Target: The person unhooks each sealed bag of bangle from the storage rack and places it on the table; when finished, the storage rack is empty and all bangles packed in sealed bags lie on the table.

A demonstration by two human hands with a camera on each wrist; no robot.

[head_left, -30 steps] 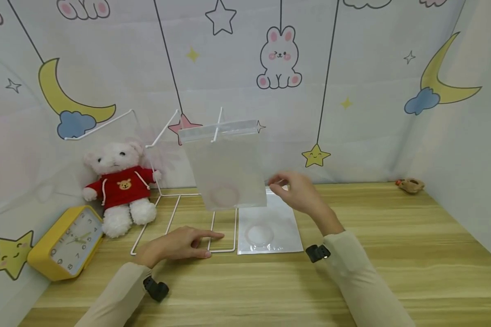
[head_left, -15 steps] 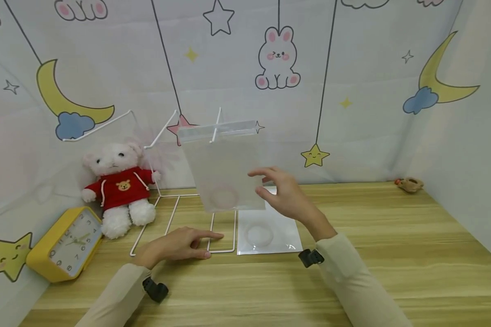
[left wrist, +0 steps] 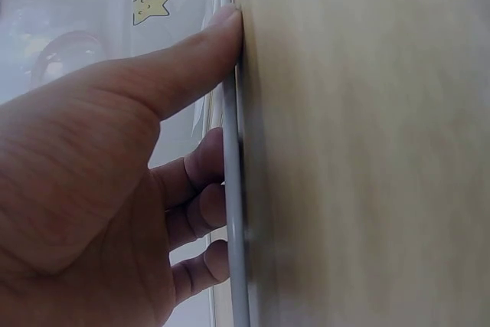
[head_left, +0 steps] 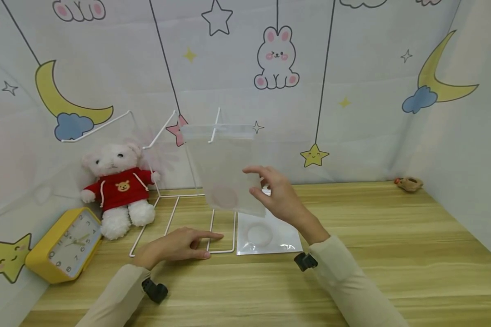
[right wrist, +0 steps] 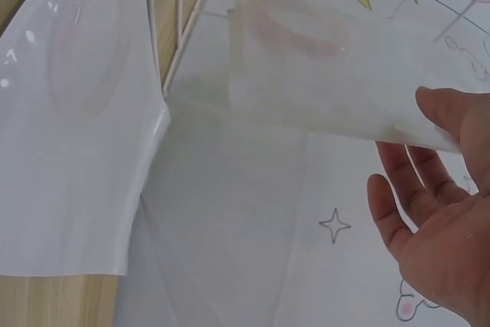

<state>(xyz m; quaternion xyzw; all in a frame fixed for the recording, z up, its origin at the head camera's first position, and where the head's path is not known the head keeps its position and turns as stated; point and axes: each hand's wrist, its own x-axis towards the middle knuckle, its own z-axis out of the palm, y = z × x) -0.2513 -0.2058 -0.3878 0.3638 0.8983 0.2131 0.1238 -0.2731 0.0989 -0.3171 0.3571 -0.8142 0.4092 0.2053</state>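
Note:
A translucent zip bag (head_left: 225, 168) with a faint pink ring hangs by its top strip at a prong of the white wire rack (head_left: 222, 251). My right hand (head_left: 279, 195) is at the bag's right edge, thumb on one side and fingers on the other, with a gap between them. In the right wrist view the thumb overlaps the bag (right wrist: 306, 74). My left hand (head_left: 176, 245) rests on the rack's base, index finger straight over a bar and thumb along the front rail (left wrist: 234, 189). Another bag (head_left: 266, 236), glossy and pale, lies flat beside the rack.
At the left, a white teddy bear (head_left: 123, 186) in a red hoodie sits against the rack, behind a yellow alarm clock (head_left: 61, 245). A small brown figure (head_left: 409, 184) lies at the far right. A printed cloth (head_left: 360, 136) forms the back wall.
My right hand has moved left and slightly down to the hanging bag's right edge. The bag has turned a little, its lower right corner dipping. The left hand has stayed put.

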